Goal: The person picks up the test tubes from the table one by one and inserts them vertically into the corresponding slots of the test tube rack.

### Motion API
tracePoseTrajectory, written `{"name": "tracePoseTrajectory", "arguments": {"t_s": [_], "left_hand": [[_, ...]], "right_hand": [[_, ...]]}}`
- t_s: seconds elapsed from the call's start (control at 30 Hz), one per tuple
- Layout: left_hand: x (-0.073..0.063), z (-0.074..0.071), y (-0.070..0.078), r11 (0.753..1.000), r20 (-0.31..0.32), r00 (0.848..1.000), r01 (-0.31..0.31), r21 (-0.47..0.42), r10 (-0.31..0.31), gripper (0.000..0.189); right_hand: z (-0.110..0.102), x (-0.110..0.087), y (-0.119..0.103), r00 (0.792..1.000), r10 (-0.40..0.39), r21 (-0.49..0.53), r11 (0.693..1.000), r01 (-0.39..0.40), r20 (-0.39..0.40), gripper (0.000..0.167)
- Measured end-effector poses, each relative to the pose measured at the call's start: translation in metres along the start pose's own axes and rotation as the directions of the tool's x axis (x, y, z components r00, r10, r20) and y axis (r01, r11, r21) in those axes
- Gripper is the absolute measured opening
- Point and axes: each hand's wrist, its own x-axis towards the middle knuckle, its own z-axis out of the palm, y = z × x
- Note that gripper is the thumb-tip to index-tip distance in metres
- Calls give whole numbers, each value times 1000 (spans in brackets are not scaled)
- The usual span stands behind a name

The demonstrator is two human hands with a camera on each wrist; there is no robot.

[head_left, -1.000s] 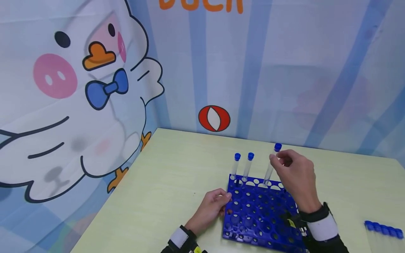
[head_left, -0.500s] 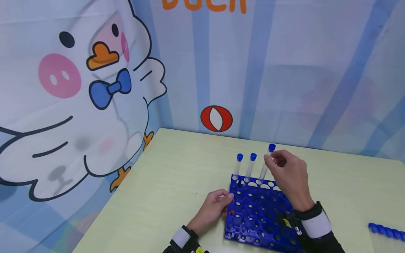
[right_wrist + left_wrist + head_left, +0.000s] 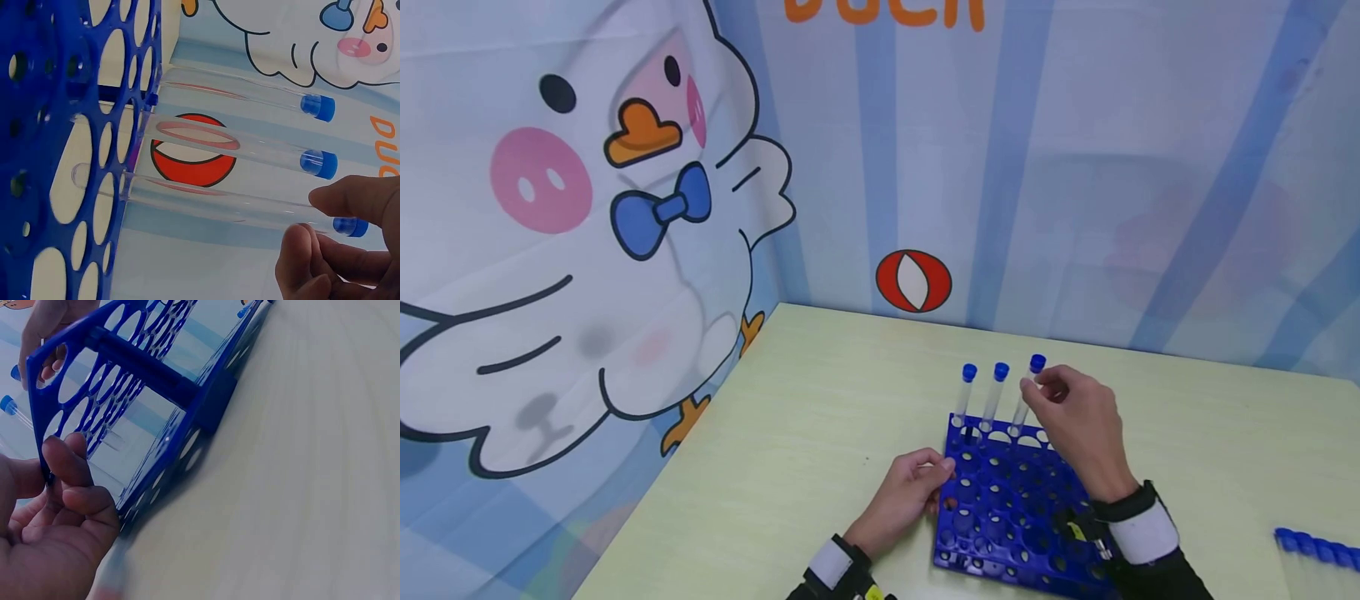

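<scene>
One clear tube (image 3: 219,203) is passing through the far row of the blue rack (image 3: 1024,508), its rounded end reaching below the top plate and its blue cap (image 3: 351,227) sitting uppermost. The right grip (image 3: 1078,421) is pinching it between thumb and finger just under that cap, so the tube is extending downward from the grip, its long axis running from the fingertips into the rack; that line is probably what the coming move is turning on, the right grip being the nearer. Beside it a leftmost tube (image 3: 964,404) and a middle tube (image 3: 993,404) are standing in the same row, making three. The left grip (image 3: 901,492) is clamping the left edge of the one rack, which is resting on one desk (image 3: 842,392). Well apart, on the right, more blue-capped tubes (image 3: 1318,547) are showing, at least four; the frame is cutting off the full count.
</scene>
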Motion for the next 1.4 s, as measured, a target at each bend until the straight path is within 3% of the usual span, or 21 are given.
{"name": "tracePoseTrajectory", "arguments": {"t_s": [0.17,0.47,0.83,1.2,1.4], "left_hand": [[0,0,0,1000,3,1000,6,2,-6,28],[4,-1,-3,1000,5,1000,13,12,-13,28],[2,-1,-2,1000,5,1000,-4,12,4,31],[4,0,-3,1000,3,1000,17,2,-17,29],[0,1,3,1000,-2,1000,18,1,-18,25]], "right_hand": [[-4,-7,-8,999,2,-10,1000,-2,47,46],[-17,-13,-29,990,38,-56,998,-31,135,26],[-15,-14,-26,988,57,-62,997,-48,145,27],[-15,-15,-23,984,53,-58,997,-44,167,28],[-18,-16,-23,974,61,-88,995,-42,219,42]]}}
